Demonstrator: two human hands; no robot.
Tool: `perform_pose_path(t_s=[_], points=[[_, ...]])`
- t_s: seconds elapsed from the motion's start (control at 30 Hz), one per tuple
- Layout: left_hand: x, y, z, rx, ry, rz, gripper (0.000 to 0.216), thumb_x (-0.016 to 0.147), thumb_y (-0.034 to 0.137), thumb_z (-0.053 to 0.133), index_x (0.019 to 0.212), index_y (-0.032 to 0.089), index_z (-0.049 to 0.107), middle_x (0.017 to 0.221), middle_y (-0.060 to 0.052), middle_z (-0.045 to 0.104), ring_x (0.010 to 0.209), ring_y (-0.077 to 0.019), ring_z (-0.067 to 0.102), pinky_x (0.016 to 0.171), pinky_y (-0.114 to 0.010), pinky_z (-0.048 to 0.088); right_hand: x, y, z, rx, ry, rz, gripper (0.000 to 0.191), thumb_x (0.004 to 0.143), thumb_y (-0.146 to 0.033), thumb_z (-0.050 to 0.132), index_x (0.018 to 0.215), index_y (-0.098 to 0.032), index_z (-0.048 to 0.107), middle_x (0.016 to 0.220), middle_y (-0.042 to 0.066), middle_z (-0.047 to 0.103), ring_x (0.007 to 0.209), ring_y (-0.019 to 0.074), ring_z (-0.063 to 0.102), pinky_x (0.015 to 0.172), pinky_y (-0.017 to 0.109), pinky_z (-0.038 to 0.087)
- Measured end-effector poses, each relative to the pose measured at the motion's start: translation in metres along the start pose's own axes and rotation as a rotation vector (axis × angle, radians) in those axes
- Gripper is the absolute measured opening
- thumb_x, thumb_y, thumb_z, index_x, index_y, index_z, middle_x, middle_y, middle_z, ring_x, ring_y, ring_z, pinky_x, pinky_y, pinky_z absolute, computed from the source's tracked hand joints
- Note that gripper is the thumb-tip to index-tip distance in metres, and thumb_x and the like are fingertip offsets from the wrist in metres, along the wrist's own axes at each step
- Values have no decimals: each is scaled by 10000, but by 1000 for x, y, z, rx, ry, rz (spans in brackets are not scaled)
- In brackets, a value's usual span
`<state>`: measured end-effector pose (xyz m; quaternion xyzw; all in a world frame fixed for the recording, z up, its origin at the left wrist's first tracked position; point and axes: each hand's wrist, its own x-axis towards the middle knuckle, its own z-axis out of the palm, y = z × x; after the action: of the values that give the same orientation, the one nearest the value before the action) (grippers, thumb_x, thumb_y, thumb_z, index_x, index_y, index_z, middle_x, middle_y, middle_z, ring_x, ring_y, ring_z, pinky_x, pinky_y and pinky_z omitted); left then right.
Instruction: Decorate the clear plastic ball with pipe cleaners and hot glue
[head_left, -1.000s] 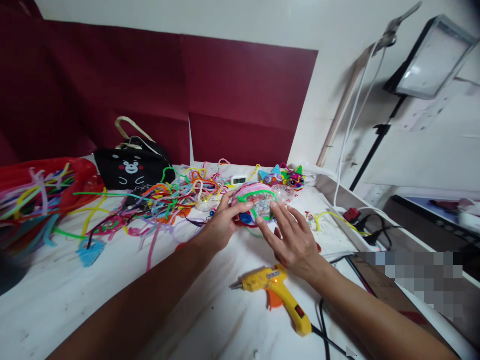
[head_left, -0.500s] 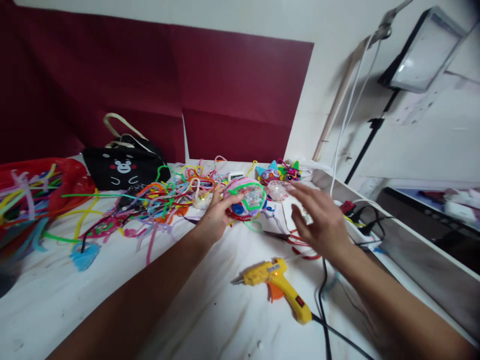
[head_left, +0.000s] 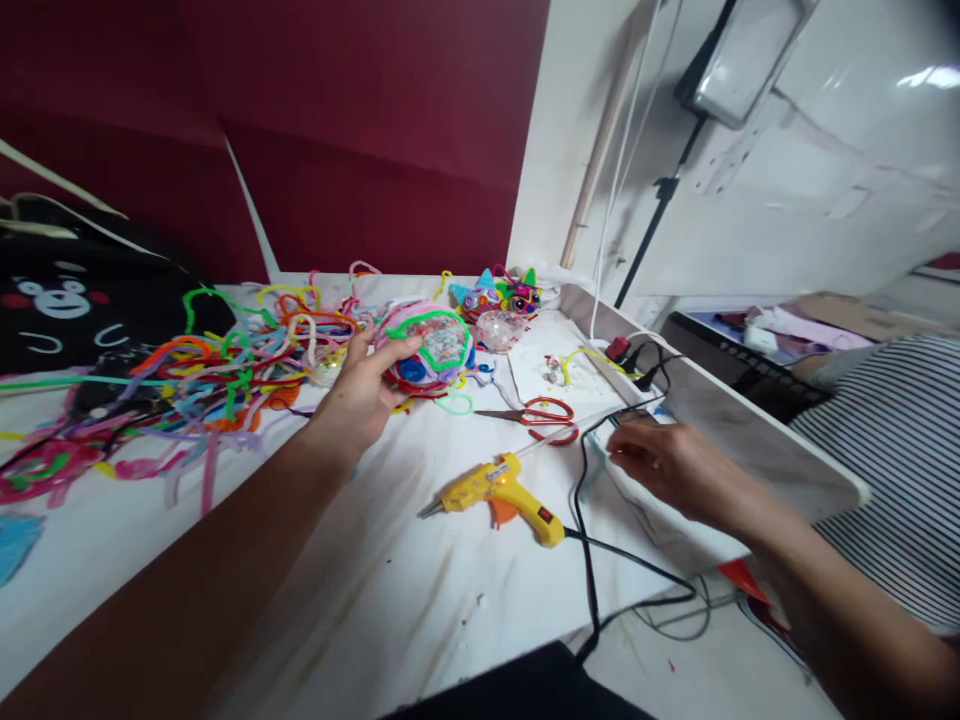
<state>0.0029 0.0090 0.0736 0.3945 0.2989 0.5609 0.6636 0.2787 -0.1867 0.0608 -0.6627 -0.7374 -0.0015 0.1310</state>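
My left hand [head_left: 360,390] is closed on a round pipe-cleaner ornament [head_left: 431,345], which has a green-edged window of glittery filling and a blue disc. It is held just above the table, left of the scissors. My right hand [head_left: 671,465] is at the table's right side by a dark flat object's edge, fingers curled together; what they hold, if anything, is hidden. Between the hands, a yellow hot glue gun [head_left: 499,492] lies on its side, nozzle pointing left. Orange-handled scissors [head_left: 536,412] rest behind it.
A tangle of coloured pipe cleaners [head_left: 247,370] spreads at left beside a black bag [head_left: 82,300]. Behind the ornament are a clear ball [head_left: 501,330] and small pipe-cleaner figures [head_left: 495,292]. A black cable [head_left: 585,560] crosses the table. A person in a striped top [head_left: 900,470] is at right.
My right hand has moved right and down, away from the ornament, and its fingers have curled in. The view has turned right. My left hand still holds the ornament.
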Motion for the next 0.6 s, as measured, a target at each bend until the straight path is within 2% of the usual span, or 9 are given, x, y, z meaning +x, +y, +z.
perform_pose_path(t_s=[0.07, 0.17, 0.3, 0.37, 0.47, 0.6], points=[[0, -1, 0, 6, 0, 4, 424, 621, 121, 772, 955, 225, 532, 963, 9, 689, 873, -190, 688, 766, -345, 600, -12, 14, 3, -37, 19, 84, 173, 874, -201, 518, 781, -204, 664, 633, 19, 658, 526, 138, 583, 516, 252, 401], [1, -4, 1, 21, -22, 2, 465, 612, 139, 786, 982, 239, 521, 966, 8, 691, 853, -194, 690, 744, -355, 604, -9, 25, 5, 7, 32, 95, 156, 871, -198, 523, 803, -196, 664, 693, 33, 688, 590, 152, 625, 563, 254, 439], [-1, -7, 2, 69, -7, -4, 531, 582, 154, 806, 1019, 261, 523, 977, 9, 690, 835, -208, 692, 693, -356, 606, 37, 20, 14, 0, -15, 16, 222, 915, -178, 453, 951, -172, 672, 945, 90, 727, 801, 175, 669, 718, 276, 486], [-3, -7, 2, 100, -6, 3, 565, 571, 161, 813, 1044, 270, 525, 980, 12, 688, 827, -205, 691, 657, -332, 602, 68, 13, 23, -23, -69, -24, 225, 903, -144, 463, 966, -176, 676, 990, 91, 725, 887, 182, 666, 764, 272, 472], [-6, -5, 3, 164, 21, -15, 641, 550, 183, 837, 1095, 278, 512, 1003, 13, 682, 780, -182, 682, 605, -298, 583, 105, 4, 38, -74, -196, -71, 136, 839, -162, 574, 913, -193, 684, 926, 75, 736, 840, 186, 673, 711, 251, 450], [-10, -7, 2, 199, 10, -26, 703, 544, 212, 860, 1147, 272, 506, 1004, 1, 688, 779, -182, 680, 650, -304, 568, 126, -3, 47, -150, -295, -118, 138, 782, -197, 625, 915, -189, 659, 856, 88, 728, 749, 213, 670, 610, 265, 396]])
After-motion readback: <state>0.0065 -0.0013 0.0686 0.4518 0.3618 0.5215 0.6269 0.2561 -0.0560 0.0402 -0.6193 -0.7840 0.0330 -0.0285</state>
